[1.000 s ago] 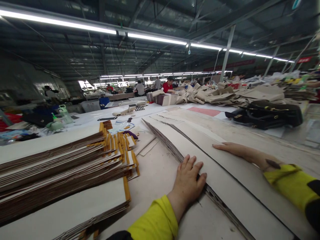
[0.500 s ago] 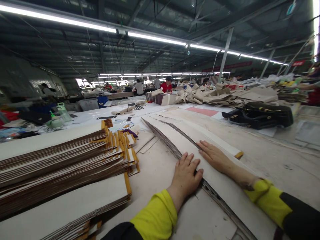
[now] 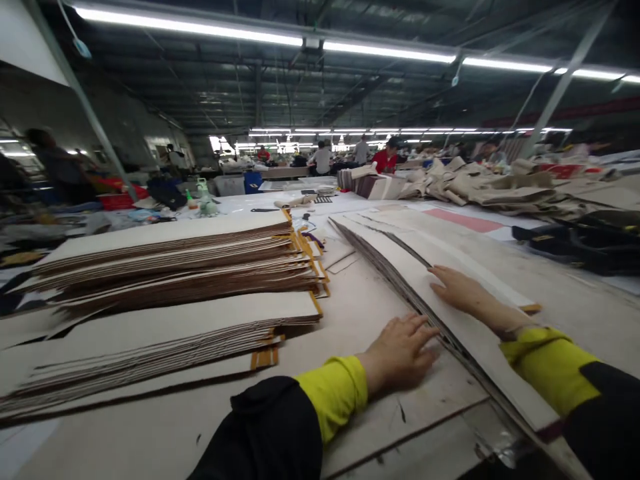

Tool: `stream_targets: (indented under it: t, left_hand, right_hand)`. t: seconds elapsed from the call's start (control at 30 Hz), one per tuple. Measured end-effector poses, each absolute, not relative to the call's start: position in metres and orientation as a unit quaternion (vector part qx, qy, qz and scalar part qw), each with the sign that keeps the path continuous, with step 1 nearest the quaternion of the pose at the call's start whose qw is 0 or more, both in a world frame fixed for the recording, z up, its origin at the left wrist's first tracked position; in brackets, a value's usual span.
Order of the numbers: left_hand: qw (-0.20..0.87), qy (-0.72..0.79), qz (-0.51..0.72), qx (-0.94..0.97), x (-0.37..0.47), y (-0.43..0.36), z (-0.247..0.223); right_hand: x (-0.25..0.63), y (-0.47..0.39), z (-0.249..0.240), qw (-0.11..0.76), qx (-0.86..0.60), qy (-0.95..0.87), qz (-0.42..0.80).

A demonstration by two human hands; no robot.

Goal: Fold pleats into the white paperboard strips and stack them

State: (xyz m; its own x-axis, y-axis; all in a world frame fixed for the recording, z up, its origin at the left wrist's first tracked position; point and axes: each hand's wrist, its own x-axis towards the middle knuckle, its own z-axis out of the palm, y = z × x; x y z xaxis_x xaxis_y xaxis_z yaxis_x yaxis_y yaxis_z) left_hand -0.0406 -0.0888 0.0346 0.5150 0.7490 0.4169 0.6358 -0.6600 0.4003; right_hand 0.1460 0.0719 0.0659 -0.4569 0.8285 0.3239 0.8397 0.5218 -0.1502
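Left hand (image 3: 403,350) palm down, fingers loosely spread, fingertips right at the long edge of the pale strips (image 3: 493,357); pinching or only touching, cannot tell. Right hand (image 3: 460,290) open, fingers stretched out, laid over the top of the same strips, which run away from the body across the worktable (image 3: 357,313). Layers are fanned along the edge, so uneven pressure from the right hand could probably skew them, and thin plies might catch or bend if the left fingertips slip between them. Just right, a strip with an orange end (image 3: 531,308) lies alongside and could likely get dragged along. Left side is crowded: piles with yellow tabs (image 3: 215,312) lean over each other, and a wide swing of the left sleeve (image 3: 333,393) might knock them. Beyond, black bag (image 3: 585,243) limits room at right, pink sheet (image 3: 465,221) flat, green bottle (image 3: 204,193) over left. Farther: bundle (image 3: 377,185), heap of beige material (image 3: 475,181), co-worker in red (image 3: 386,159).
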Motion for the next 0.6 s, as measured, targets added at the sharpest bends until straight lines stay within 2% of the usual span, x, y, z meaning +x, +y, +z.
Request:
stream_targets:
  t: [0.17, 0.3, 0.43, 0.6]
  left_hand:
    - [0.084, 0.339, 0.193, 0.917, -0.126, -0.178, 0.057]
    - [0.076, 0.431, 0.157, 0.885, -0.197, -0.223, 0.067]
    - [0.065, 0.525, 0.176, 0.830, -0.232, -0.239, 0.061]
    - [0.048, 0.505, 0.171, 0.845, -0.231, -0.235, 0.047]
  right_hand:
    - [0.059, 0.013, 0.079, 0.211, -0.383, -0.899, 0.030]
    - [-0.021, -0.049, 0.085, 0.216, -0.272, -0.936, 0.052]
    - [-0.087, -0.088, 0.072, 0.218, -0.155, -0.964, -0.008]
    - [-0.125, -0.081, 0.052, 0.229, -0.162, -0.959, -0.040]
